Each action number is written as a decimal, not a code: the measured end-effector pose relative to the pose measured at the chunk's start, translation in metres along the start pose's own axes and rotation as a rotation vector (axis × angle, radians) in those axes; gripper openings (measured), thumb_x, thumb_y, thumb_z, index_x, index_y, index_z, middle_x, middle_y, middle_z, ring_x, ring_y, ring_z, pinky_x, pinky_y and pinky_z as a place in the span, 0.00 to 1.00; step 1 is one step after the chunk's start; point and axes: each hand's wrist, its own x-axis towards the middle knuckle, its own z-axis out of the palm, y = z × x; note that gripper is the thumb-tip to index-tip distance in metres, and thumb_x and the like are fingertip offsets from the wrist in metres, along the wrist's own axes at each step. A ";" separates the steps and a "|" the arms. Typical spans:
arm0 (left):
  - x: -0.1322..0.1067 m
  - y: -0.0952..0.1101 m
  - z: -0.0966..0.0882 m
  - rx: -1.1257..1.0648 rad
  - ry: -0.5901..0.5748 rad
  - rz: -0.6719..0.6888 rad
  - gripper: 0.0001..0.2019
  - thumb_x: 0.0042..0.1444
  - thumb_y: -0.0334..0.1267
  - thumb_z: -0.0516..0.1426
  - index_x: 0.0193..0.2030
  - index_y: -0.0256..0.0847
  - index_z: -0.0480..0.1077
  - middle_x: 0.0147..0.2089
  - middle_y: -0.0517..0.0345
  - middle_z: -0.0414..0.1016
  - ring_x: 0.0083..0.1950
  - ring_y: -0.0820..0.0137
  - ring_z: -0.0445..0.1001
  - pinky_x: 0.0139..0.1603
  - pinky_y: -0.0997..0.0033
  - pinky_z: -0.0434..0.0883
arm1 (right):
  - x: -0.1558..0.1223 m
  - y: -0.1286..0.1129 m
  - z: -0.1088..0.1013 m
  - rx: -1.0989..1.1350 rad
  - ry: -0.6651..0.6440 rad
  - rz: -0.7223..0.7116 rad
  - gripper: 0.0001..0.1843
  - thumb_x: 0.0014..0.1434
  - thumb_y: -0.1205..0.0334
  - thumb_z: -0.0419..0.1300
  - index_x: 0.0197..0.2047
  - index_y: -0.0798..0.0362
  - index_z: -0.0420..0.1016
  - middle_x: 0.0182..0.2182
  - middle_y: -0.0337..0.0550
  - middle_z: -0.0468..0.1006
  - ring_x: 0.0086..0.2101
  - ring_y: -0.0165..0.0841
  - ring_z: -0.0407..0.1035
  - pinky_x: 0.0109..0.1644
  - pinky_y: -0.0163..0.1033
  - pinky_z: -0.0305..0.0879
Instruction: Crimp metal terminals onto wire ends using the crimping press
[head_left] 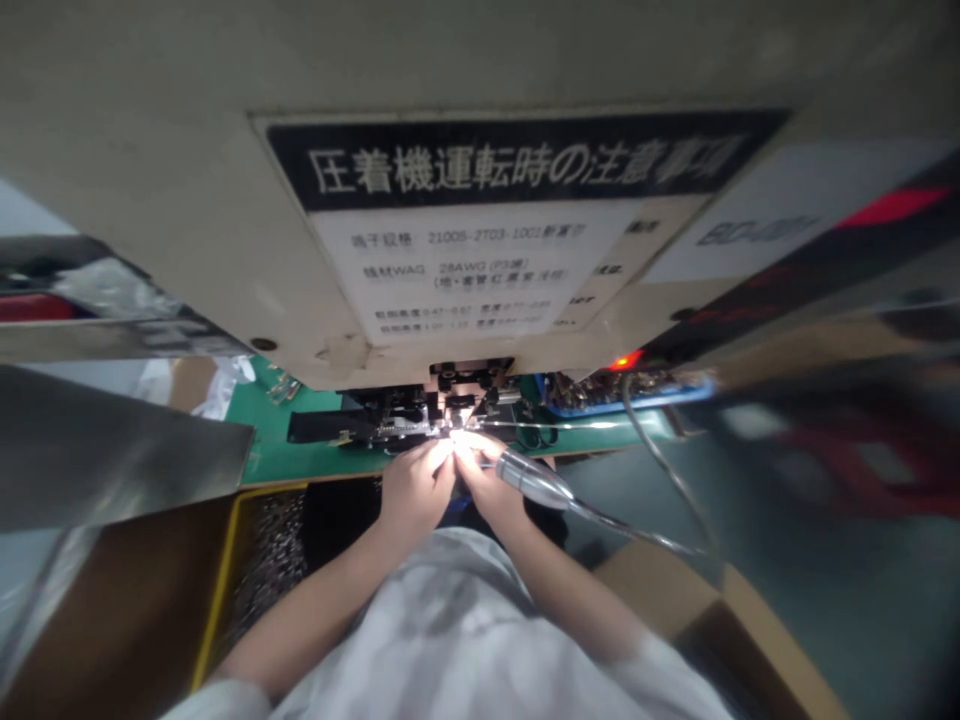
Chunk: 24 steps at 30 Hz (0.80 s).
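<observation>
Steel crimping die (pixel 457 403) lies dead ahead of my left hand (pixel 416 490) and right hand (pixel 487 490); fingertips (pixel 436 458) pinch together, their hold hidden by glare.

The beige housing of the crimping machine (pixel 450 200) overhangs the far side of the left hand (pixel 416 490) and right hand (pixel 487 488). A yellow parts bin (pixel 262 570) sits near left, and room opens rightward past a grey cable (pixel 664 465).

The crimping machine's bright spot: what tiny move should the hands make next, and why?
Probably hold both hands steady: the left hand and right hand meet at the lit spot under the crimping machine, and a corded silver handpiece lies against the right hand.
</observation>
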 end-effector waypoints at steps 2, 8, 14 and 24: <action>0.001 0.002 -0.002 0.010 0.007 0.023 0.11 0.60 0.32 0.53 0.41 0.40 0.78 0.41 0.50 0.82 0.40 0.65 0.81 0.43 0.69 0.77 | 0.000 0.001 -0.001 0.033 -0.017 0.011 0.08 0.57 0.61 0.63 0.39 0.51 0.82 0.38 0.44 0.84 0.40 0.38 0.78 0.50 0.45 0.75; 0.004 0.005 -0.004 0.046 0.008 0.034 0.11 0.60 0.31 0.53 0.39 0.40 0.78 0.40 0.51 0.82 0.39 0.65 0.81 0.42 0.70 0.77 | 0.000 -0.002 -0.003 0.038 -0.010 0.033 0.10 0.56 0.60 0.64 0.42 0.50 0.82 0.39 0.43 0.84 0.40 0.39 0.79 0.50 0.46 0.76; 0.005 0.004 -0.003 0.065 -0.008 0.010 0.11 0.59 0.31 0.53 0.41 0.41 0.78 0.41 0.51 0.82 0.39 0.65 0.81 0.41 0.71 0.77 | 0.001 0.003 -0.002 0.080 -0.034 0.070 0.12 0.57 0.58 0.64 0.44 0.50 0.81 0.40 0.43 0.83 0.41 0.39 0.78 0.50 0.45 0.75; 0.001 0.002 -0.007 0.005 -0.045 -0.002 0.12 0.60 0.31 0.52 0.42 0.40 0.77 0.41 0.51 0.82 0.40 0.65 0.80 0.42 0.70 0.76 | -0.003 0.003 0.004 -0.049 0.057 0.127 0.10 0.54 0.56 0.66 0.38 0.51 0.79 0.24 0.37 0.78 0.25 0.32 0.72 0.30 0.37 0.72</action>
